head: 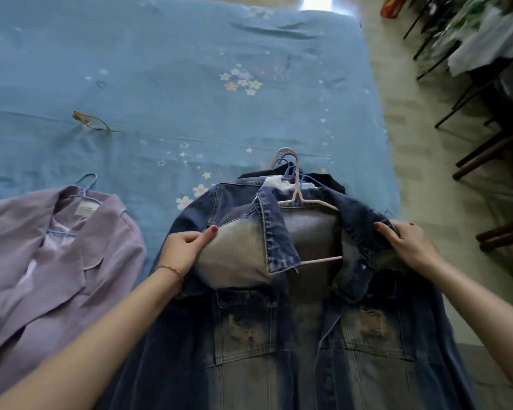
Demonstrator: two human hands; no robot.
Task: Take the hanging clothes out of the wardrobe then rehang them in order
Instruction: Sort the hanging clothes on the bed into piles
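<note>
Denim jacket [282, 335] lay front-up on the near right part of the bed, collar toward the far side, front open at the neck. Sat on a pale pink hanger [308, 202], whose bar showed across the open neck and whose hook pointed away over the sheet. Left front panel folded back, pale inner side showing. Chest pockets frayed on both sides.

Left hand [184, 250] gripped the folded-back left panel near the shoulder, fingers curled round the cloth edge, thumb on top, nails painted red. Thin bracelet [169, 269] sat at that wrist. Right hand [409, 244] held the jacket's right shoulder by the collar, fingers bent over the denim and partly tucked into it.

Under the jacket's collar lay more clothes in a pile: a dark garment [329, 180] and a bit of white cloth [279, 184], with further hanger hooks [288, 165] in purple and blue bunched beside the pink one.

Lilac blazer [51, 255] lay well to the left of the jacket, apart from it, on a blue hanger [86, 184], lapels open, a label visible inside the neck.

Blue bedsheet [175, 69] with small flower and star prints covered the bed. Small yellowish band [92, 121] lay on it, far from both garments. At the right, on a pale floor, stood dark chair legs [486, 149]; beyond them, something blurred, not readable.
</note>
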